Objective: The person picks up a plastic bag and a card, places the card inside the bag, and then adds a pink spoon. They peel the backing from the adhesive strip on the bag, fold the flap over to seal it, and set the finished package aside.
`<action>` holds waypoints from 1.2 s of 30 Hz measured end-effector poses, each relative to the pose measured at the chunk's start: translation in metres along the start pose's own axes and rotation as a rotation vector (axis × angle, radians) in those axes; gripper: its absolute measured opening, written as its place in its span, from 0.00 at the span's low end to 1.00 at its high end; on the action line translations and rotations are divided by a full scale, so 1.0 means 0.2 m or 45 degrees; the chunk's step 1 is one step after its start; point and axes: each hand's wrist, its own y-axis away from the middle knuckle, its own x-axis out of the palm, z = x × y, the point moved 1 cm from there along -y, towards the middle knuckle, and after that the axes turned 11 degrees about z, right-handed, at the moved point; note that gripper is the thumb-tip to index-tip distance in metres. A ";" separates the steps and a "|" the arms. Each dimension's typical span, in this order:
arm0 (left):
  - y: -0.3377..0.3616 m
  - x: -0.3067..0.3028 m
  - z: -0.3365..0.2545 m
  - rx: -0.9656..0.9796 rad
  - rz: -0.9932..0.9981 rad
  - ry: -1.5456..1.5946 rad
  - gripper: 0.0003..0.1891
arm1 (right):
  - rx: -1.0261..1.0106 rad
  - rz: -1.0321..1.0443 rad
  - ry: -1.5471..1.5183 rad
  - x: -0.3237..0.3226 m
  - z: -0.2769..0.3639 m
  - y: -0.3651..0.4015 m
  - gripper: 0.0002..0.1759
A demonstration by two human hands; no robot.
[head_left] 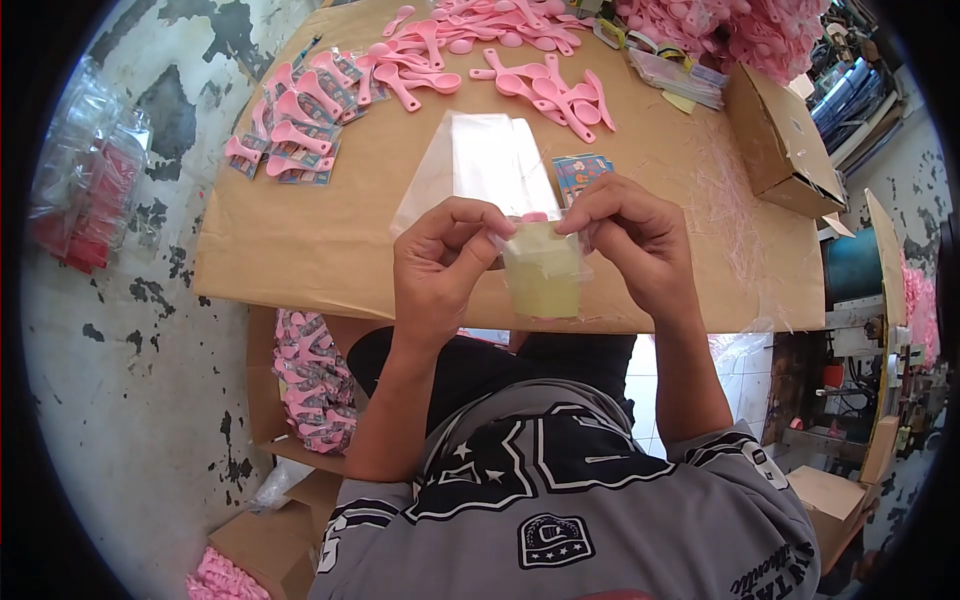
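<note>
Between my hands, over the table's near edge, is a small clear plastic bag (590, 262) with a pale yellow-green card (543, 285) in it. A bit of pink (534, 217) shows at its top; most of that item is hidden. My left hand (440, 265) pinches the bag's upper left corner, and my right hand (640, 245) pinches the upper right. Just beyond them lie a stack of clear bags (490, 160) and printed cards (580, 175). Farther off are several loose pink measuring spoons (555, 90). Spoons with cards in bags (300, 115) are grouped at the left.
A big heap of pink spoons (480, 25) covers the far side of the brown table (300, 240). At the right edge stands a cardboard box (785, 140), with plastic strands nearby. Packed spoons (315, 380) fill a carton below the table. Plastic packs (90, 180) hang at the left wall.
</note>
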 end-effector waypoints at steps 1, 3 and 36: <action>0.00 0.00 0.00 0.008 0.017 -0.002 0.04 | -0.007 0.003 0.008 0.00 0.00 0.00 0.10; -0.01 -0.01 -0.01 0.005 0.039 0.051 0.04 | -0.015 0.018 0.029 0.00 0.01 -0.01 0.09; -0.15 -0.57 -0.30 -0.231 -0.368 -1.592 0.18 | 0.581 -0.583 1.229 -0.18 -0.15 0.07 0.20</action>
